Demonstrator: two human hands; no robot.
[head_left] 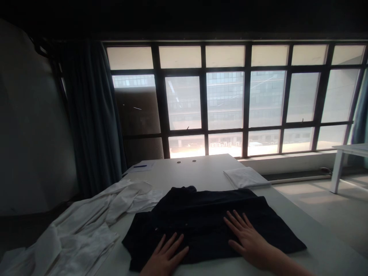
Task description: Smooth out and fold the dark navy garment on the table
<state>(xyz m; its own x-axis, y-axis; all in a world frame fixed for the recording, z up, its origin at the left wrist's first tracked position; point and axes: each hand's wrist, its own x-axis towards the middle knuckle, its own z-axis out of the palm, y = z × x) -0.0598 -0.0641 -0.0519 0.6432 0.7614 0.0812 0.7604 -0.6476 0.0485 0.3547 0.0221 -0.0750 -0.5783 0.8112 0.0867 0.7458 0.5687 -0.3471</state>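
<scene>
A dark, nearly black shirt (pixel 207 207) is spread across the near part of the white table, its collar end toward the left. Flat on its lower left area lies my left hand (pixel 165 255), fingers spread. My right hand (pixel 244 237) rests on the cloth further right, also with fingers apart and palm down. Two small pale spots, perhaps buttons, show on the fabric just beyond my left hand. Neither hand grips anything.
Rumpled white garments (pixel 86 226) cover the table's left side. A folded white cloth (pixel 245 177) lies at the far right edge. Paper with a blue pen (pixel 140 166) sits at the back left of the table (pixel 186 172). Another white table (pixel 339 168) stands right, near the windows.
</scene>
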